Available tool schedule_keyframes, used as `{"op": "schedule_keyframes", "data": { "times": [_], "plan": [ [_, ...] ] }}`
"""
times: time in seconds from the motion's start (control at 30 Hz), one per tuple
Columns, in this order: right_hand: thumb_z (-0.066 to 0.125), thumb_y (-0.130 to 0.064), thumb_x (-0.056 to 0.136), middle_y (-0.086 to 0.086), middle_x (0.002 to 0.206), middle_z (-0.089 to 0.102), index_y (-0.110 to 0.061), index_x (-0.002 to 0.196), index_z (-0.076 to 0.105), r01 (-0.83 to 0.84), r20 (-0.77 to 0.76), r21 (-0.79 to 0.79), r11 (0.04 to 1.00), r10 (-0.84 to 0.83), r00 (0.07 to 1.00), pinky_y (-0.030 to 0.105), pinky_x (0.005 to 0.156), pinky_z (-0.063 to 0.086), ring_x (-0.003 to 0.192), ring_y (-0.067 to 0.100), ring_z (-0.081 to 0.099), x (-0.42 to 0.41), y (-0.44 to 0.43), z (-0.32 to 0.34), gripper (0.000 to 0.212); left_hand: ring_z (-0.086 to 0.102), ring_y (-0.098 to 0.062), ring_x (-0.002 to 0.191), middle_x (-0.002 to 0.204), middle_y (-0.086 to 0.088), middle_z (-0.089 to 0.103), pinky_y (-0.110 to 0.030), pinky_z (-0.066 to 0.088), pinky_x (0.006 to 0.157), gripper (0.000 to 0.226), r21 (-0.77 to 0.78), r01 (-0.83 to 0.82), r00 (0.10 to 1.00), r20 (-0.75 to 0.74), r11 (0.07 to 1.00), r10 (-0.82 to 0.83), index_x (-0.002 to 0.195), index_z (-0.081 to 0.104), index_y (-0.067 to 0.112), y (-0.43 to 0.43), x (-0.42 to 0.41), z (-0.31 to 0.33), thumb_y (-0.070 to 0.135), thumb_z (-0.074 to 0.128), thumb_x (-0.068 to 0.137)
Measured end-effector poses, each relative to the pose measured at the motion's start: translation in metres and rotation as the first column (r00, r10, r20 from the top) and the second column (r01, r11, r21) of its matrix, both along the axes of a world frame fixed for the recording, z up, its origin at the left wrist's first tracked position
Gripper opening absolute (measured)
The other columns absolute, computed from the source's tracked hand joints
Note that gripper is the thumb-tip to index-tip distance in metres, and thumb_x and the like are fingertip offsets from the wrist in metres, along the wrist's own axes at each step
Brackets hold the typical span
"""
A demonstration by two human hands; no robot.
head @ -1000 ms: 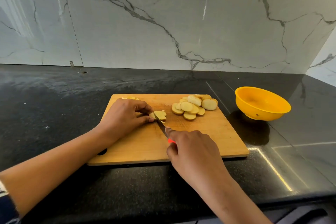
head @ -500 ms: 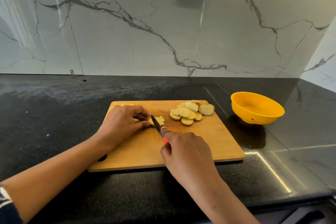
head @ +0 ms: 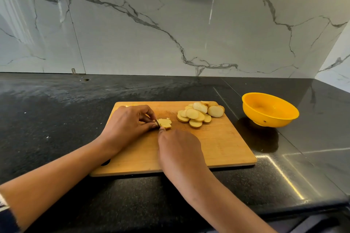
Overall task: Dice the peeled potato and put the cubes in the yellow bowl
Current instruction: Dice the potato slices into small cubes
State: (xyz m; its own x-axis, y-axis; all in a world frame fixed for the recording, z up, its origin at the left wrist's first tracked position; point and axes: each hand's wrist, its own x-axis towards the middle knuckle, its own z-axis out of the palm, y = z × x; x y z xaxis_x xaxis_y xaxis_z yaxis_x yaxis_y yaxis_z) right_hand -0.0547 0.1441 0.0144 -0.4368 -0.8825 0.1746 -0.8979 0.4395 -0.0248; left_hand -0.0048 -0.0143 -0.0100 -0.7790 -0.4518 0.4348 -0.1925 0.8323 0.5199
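left grip (head: 128, 125) pinches the small potato stack (head: 165, 123) mid-board, fingertips (head: 152, 126) tucked clear of the knife (head: 158, 123); right grip (head: 180, 149) closed round its handle, which is hidden; uncut slices (head: 198, 115) wait far right on the cutting board (head: 227, 147), near the yellow bowl (head: 270, 119) on the counter (head: 56, 119), short transfer likely

1. The left forearm is lying bare across the lower left, angling up toward the middle, with a dark sleeve (head: 5, 217) showing at the elbow end.
2. The left hand (head: 130, 125) is facing knuckles up, its fingers curling down and its fingertips pinching a potato piece (head: 165, 123).
3. The right forearm is slanting in from the lower right.
4. The right hand (head: 180, 149) is showing its back, fingers wrapping under round a knife (head: 159, 125), forefinger pointing forward.
5. Both hands are sitting close together.
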Motion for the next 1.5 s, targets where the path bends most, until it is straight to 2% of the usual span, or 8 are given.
{"op": "schedule_keyframes", "data": {
  "times": [0.1, 0.2, 0.57, 0.8, 1.07, 1.23, 1.37, 1.5],
  "plan": [
    [0.039, -0.013, 0.101, 0.001, 0.08, 0.042, -0.012, 0.149, 0.026, -0.01, -0.012, 0.026, 1.0, 0.011, 1.0, 0.026, 0.046, 0.021, 0.059, 0.015, 0.031, 0.003, 0.012, -0.004, 0.049, 0.066, 0.004, 0.079, 0.079, 0.013, 0.071, -0.026, 0.054, 0.078, 0.015, -0.024, -0.019, 1.0, -0.004, 1.0, 0.019, 0.086, 0.069, 0.024, -0.001, 0.001, -0.001, 0.025, 0.079, 0.074],
    [0.039, -0.017, 0.102, 0.0, 0.096, 0.051, -0.023, 0.152, 0.015, -0.041, -0.037, -0.059, 0.997, 0.038, 0.999, 0.026, 0.052, 0.03, 0.073, 0.017, 0.044, 0.0, 0.033, -0.013, 0.056, 0.065, 0.004, 0.079, 0.081, 0.012, 0.071, -0.023, 0.053, 0.078, 0.017, -0.032, -0.031, 1.0, 0.005, 0.999, 0.031, 0.089, 0.068, 0.025, -0.003, 0.002, 0.001, 0.022, 0.078, 0.076],
    [0.042, -0.03, 0.101, -0.008, 0.111, 0.041, -0.047, 0.144, 0.029, -0.184, 0.017, -0.052, 0.982, 0.185, 0.983, 0.021, 0.072, 0.035, 0.088, 0.007, 0.042, -0.047, 0.056, -0.001, 0.048, 0.06, 0.01, 0.092, 0.094, 0.025, 0.063, -0.008, 0.046, 0.086, 0.031, -0.027, 0.05, 0.999, 0.006, 0.998, -0.05, 0.103, 0.061, 0.036, -0.009, 0.014, 0.003, 0.015, 0.071, 0.082],
    [0.051, -0.029, 0.097, -0.003, 0.107, 0.047, -0.045, 0.138, 0.044, -0.336, -0.124, -0.008, 0.942, 0.333, 0.935, 0.019, 0.056, 0.028, 0.084, 0.008, 0.041, -0.081, 0.053, -0.003, 0.045, 0.044, 0.0, 0.123, 0.131, 0.021, 0.053, -0.018, 0.036, 0.102, 0.036, -0.354, 0.417, 0.908, 0.207, 0.837, -0.364, 0.125, 0.057, 0.039, 0.001, 0.007, -0.001, 0.045, 0.048, 0.091],
    [0.077, -0.021, 0.078, -0.008, 0.086, 0.056, -0.041, 0.118, 0.065, -0.335, -0.122, -0.148, 0.93, 0.319, 0.94, 0.009, 0.047, 0.017, 0.066, 0.003, 0.045, -0.096, 0.061, -0.017, 0.046, 0.061, 0.002, 0.098, 0.106, 0.019, 0.068, -0.028, 0.053, 0.088, 0.051, -0.361, 0.301, 0.953, 0.152, 0.883, -0.262, 0.108, 0.07, 0.032, -0.016, 0.009, 0.0, 0.065, 0.036, 0.088],
    [0.06, -0.029, 0.092, -0.018, 0.101, 0.047, -0.053, 0.129, 0.048, -0.181, 0.029, -0.16, 0.97, 0.188, 0.982, 0.017, 0.063, 0.042, 0.082, 0.002, 0.046, -0.108, 0.071, -0.013, 0.045, 0.066, -0.002, 0.088, 0.095, 0.011, 0.072, -0.028, 0.054, 0.085, 0.019, -0.243, 0.171, 0.985, 0.043, 0.955, -0.166, 0.097, 0.074, 0.026, -0.026, 0.013, -0.003, 0.028, 0.073, 0.078],
    [0.057, -0.03, 0.094, -0.018, 0.107, 0.047, -0.049, 0.133, 0.047, -0.092, 0.082, -0.16, 0.983, 0.106, 0.991, 0.017, 0.074, 0.045, 0.092, 0.003, 0.048, -0.109, 0.07, -0.011, 0.044, 0.06, 0.004, 0.098, 0.093, 0.028, 0.064, -0.007, 0.045, 0.085, 0.03, -0.18, 0.162, 0.984, -0.042, 0.97, -0.172, 0.1, 0.069, 0.031, -0.026, 0.011, -0.002, 0.011, 0.075, 0.078],
    [0.059, -0.03, 0.093, -0.017, 0.105, 0.048, -0.048, 0.132, 0.049, -0.068, 0.115, -0.173, 0.983, 0.088, 0.989, 0.017, 0.072, 0.043, 0.09, 0.003, 0.047, -0.109, 0.068, -0.014, 0.044, 0.06, 0.007, 0.101, 0.094, 0.043, 0.059, -0.008, 0.045, 0.088, 0.041, -0.103, 0.136, 0.974, -0.166, 0.985, -0.152, 0.101, 0.066, 0.036, -0.027, 0.009, 0.001, -0.001, 0.067, 0.082]
  ]
}}
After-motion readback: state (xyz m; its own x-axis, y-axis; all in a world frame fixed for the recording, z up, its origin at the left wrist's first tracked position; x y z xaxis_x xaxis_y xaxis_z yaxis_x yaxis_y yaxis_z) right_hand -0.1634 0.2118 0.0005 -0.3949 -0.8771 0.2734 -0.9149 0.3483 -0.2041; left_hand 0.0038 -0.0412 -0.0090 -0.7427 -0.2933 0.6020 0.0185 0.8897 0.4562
